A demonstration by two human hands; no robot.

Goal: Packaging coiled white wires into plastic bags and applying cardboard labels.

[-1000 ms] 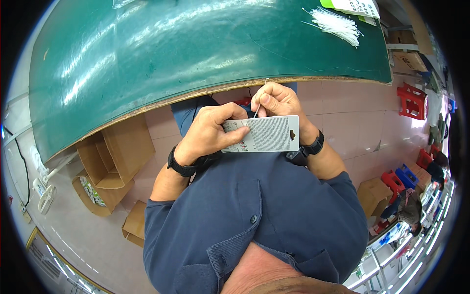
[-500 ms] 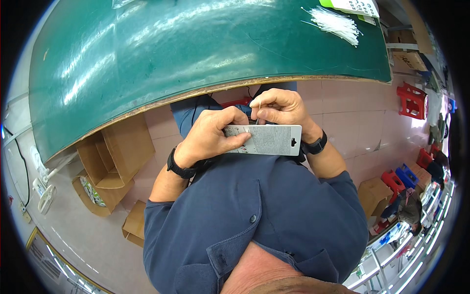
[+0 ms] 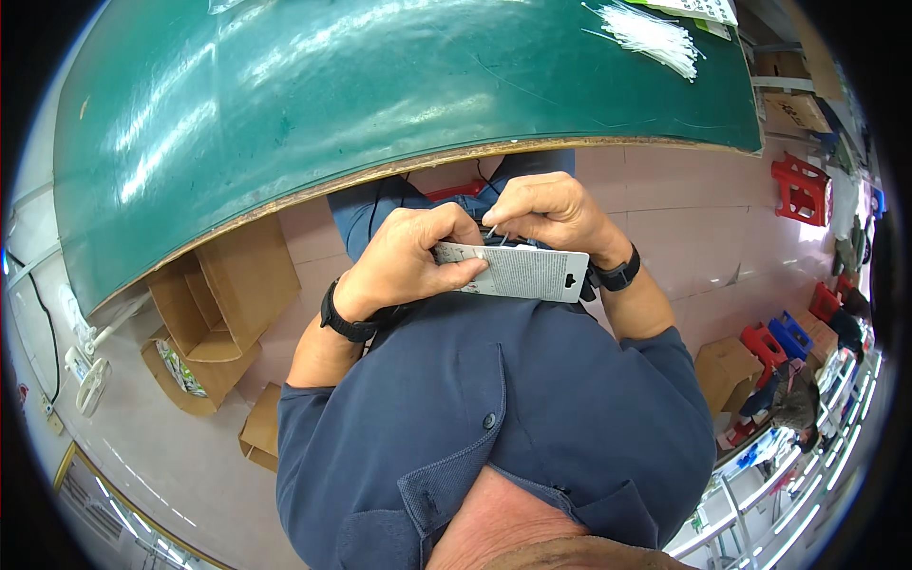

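Note:
My left hand [image 3: 418, 249] grips a printed grey-white packaging card [image 3: 527, 273] by its left end, thumb on the face towards me. The card has a hanging slot at its right end and is held level in front of my stomach. Just beyond its upper edge, my right hand [image 3: 553, 211] is closed in a pinch on a thin white cable tie [image 3: 489, 229], of which only a short bit shows. Dark parts lie behind the card, mostly hidden by it and my fingers. A loose bundle of white cable ties [image 3: 651, 40] rests on the table's far right.
The green-topped table [image 3: 323, 104] stands ahead, its worn edge just beyond my hands. Open cardboard boxes [image 3: 223, 294] stand on the floor at left. A red stool [image 3: 801, 190] is at right, with a box [image 3: 727, 375] nearer. Another person [image 3: 796, 394] sits at far right.
My right hand has tilted down, and its fingertips have shifted slightly left, close to my left fingers. The card's right end has dipped a little. My left hand keeps its grip.

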